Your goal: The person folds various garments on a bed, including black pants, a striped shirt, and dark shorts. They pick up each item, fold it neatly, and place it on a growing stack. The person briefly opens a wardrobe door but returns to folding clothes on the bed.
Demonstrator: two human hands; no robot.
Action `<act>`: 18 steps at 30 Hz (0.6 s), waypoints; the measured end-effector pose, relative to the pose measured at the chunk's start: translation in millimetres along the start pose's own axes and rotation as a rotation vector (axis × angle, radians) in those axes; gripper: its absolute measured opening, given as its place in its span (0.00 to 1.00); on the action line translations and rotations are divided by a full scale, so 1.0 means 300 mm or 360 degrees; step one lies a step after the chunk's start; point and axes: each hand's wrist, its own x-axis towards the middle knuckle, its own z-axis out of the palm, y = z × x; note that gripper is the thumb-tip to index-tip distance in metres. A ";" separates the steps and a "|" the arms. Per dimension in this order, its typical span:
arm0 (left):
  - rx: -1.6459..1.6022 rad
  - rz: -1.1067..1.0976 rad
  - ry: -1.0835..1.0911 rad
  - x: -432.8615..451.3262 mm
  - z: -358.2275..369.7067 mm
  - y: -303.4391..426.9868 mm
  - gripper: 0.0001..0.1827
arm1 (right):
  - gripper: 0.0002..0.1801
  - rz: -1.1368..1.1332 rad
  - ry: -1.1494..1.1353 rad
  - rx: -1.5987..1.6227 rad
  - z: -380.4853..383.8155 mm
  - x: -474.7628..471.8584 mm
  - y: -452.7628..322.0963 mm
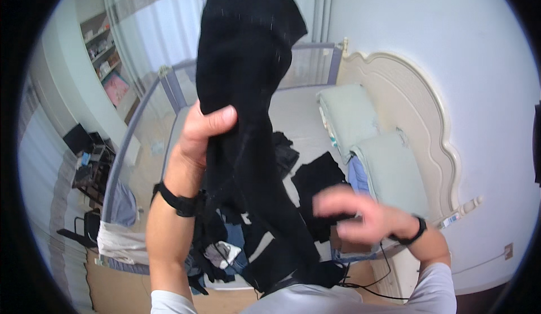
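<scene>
My left hand (pixel 207 128) grips a long black stretch garment (pixel 245 73), thumb across its front. The garment stands up in front of me in a long narrow strip, its upper end wide and its lower part hanging down towards my waist. To the right, my right hand (pixel 355 214) is blurred, with thumb and fingers apart and nothing in it. It hovers over a dark folded cloth (pixel 319 174) on the bed. Behind the held garment, another dark garment (pixel 285 155) lies partly hidden. A pile of clothes (pixel 222 229) in black, blue, grey and white sits at the bed's near side.
A bed (pixel 296 107) with a pale sheet spreads ahead, enclosed at the far and left sides by a mesh bed rail (pixel 141 132). Two pale green pillows (pixel 353 115) lean near a cream headboard (pixel 405 86). Black cables (pixel 367 286) run at the lower right.
</scene>
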 end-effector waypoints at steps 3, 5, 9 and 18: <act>0.0317 0.0054 -0.0242 0.082 0.133 0.182 0.30 | 0.58 -0.0003 0.0779 0.0197 -0.181 0.280 0.000; 0.0437 0.0071 -0.0242 0.110 0.189 0.240 0.30 | 0.58 -0.0079 0.0889 0.0520 -0.299 0.486 -0.016; 0.0518 0.0137 -0.0056 0.112 0.230 0.306 0.32 | 0.45 -0.0560 0.0309 0.1274 -0.399 0.701 -0.139; 0.0551 0.0230 0.0383 -0.049 -0.011 0.557 0.36 | 0.33 -0.0401 0.1076 0.0471 -0.515 0.723 -0.376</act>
